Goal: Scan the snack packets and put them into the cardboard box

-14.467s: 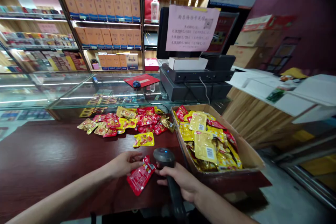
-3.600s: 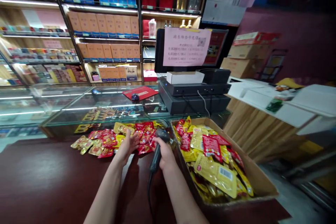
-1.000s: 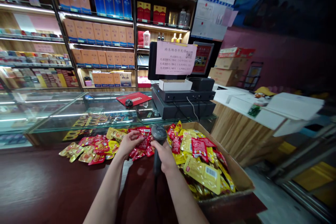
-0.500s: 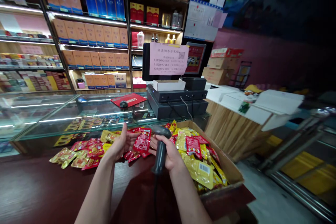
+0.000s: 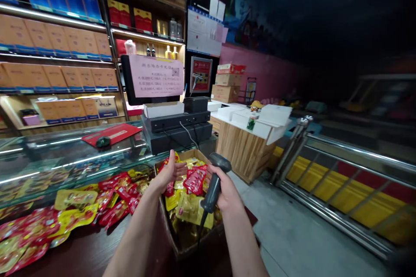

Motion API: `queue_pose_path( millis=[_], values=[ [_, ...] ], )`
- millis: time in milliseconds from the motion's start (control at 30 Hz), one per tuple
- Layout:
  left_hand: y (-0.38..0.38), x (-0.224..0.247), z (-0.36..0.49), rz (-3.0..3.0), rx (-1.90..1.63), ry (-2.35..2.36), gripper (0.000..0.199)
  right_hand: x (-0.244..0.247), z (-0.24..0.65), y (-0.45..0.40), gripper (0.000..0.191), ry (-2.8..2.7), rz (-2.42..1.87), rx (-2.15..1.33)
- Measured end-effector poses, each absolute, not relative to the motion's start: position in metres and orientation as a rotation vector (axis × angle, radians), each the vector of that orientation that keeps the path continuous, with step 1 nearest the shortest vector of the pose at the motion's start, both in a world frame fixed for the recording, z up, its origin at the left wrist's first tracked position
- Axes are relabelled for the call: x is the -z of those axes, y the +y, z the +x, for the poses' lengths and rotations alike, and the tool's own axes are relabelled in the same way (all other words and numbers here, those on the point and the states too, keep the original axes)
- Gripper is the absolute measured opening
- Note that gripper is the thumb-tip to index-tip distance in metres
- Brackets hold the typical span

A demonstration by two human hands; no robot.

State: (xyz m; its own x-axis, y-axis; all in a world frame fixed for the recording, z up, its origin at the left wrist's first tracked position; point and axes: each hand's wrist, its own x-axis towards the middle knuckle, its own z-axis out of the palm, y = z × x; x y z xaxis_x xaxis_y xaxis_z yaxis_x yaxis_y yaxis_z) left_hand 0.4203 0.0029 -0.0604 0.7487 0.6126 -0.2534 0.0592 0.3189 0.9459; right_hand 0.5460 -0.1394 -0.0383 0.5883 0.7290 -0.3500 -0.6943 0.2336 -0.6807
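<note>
My right hand [image 5: 225, 190] is wrapped round a black handheld barcode scanner [image 5: 212, 190], its head up and its cable hanging down. My left hand [image 5: 170, 173] is open, palm turned inward, with fingers stretched over the cardboard box [image 5: 169, 229]. Between my hands is a red snack packet [image 5: 195, 179]; whether my right fingertips touch it I cannot tell. Below it a gold snack packet [image 5: 191, 210] lies on top of others in the box. Several more red and yellow packets [image 5: 76, 216] are heaped on the dark counter left of my left forearm.
Behind the heap stands a glass display counter [image 5: 58, 164] with a red mat [image 5: 113, 133] and a mouse [image 5: 103, 142]. A monitor with a pink notice [image 5: 157, 75] stands above a black cash drawer [image 5: 175, 136]. At the right is a metal railing [image 5: 341, 199].
The view has swung right. Both hands have moved from beside the packet heap to above the box. The scanner stays in my right hand; my left stays open.
</note>
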Motion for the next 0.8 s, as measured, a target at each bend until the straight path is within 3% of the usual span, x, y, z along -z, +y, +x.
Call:
queue_pose_path(
  millis=[233, 667, 800],
  values=[
    [0.006, 0.070, 0.397, 1.127, -0.442, 0.699, 0.099, 0.042, 0.532, -0.134, 0.022, -0.076, -0.878, -1.048],
    [0.017, 0.092, 0.187, 0.963, -0.806, 1.044, 0.091, 0.082, 0.364, -0.055, 0.025, -0.327, -0.977, -1.464],
    [0.020, 0.110, 0.141, 1.041, -0.862, 1.222, 0.076, 0.103, 0.320, -0.033, 0.019, -0.412, -1.032, -1.541]
  ],
)
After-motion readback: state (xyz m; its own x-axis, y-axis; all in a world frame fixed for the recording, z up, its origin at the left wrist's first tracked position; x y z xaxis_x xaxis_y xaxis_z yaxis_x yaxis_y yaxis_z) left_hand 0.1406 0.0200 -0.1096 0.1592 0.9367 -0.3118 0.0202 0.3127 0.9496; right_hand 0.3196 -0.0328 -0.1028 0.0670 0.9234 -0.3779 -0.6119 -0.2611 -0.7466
